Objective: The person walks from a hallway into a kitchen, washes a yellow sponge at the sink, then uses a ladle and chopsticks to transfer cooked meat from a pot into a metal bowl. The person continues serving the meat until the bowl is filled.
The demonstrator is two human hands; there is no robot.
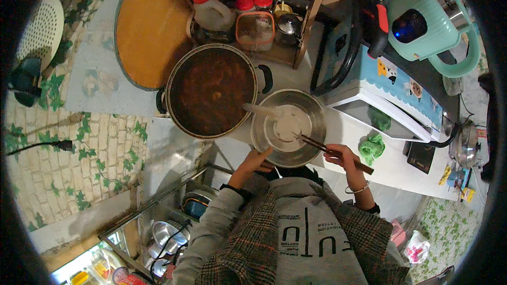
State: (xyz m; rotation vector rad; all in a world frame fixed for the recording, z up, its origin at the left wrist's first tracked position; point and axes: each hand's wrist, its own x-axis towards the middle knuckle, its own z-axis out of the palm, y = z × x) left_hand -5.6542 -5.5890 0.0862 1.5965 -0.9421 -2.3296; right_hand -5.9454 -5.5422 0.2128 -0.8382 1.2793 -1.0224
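My right hand (344,157) is closed around a pair of dark wooden chopsticks (336,153), whose tips reach into a steel basin (317,126). Pale, cloudy liquid (291,124) lies at the bottom of the basin, and a pale utensil handle (259,109) leans over its left rim. At the basin's lower left rim is my left hand (255,163), fingers against the metal; part of its grip is hidden. Touching or very close to the basin on the left stands a large two-handled pot (212,91) filled with dark reddish-brown food or liquid.
An orange-brown round board (152,27) leans behind the pot. Red-lidded jars (244,4) stand on a wooden rack (303,39). To the right are a white appliance (380,103), a mint-green kettle (427,23), a green cloth (371,148) and a dark phone-like slab (420,156).
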